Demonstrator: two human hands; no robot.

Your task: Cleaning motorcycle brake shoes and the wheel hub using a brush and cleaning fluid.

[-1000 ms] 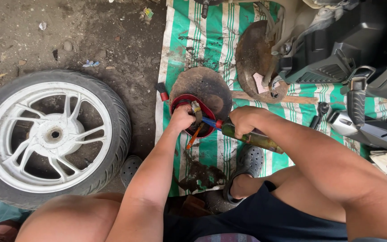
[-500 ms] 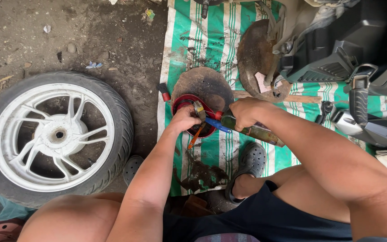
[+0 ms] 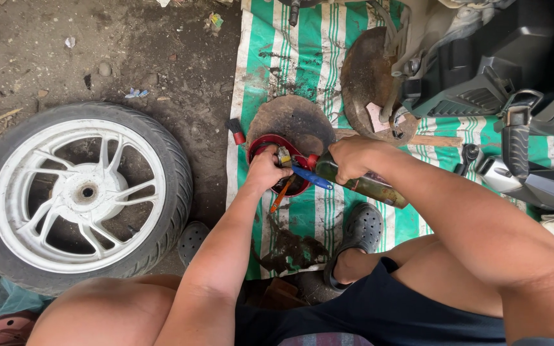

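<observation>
The left hand reaches forward with a straight forearm, its fingers clenched on a small metal part over the round red bowl. The right hand comes in from the right, fingers wrapped around a greenish glass bottle lying almost flat, neck toward the bowl. The bowl sits near the left edge of the green striped mat; a white alloy wheel with black tyre lies well apart on the dirt

Green bottle with yellowish label held tilted in right hand, over green-and-white striped tarp. Small crumpled wrappers seen on dirt near top edge. No signs or screens seen.
</observation>
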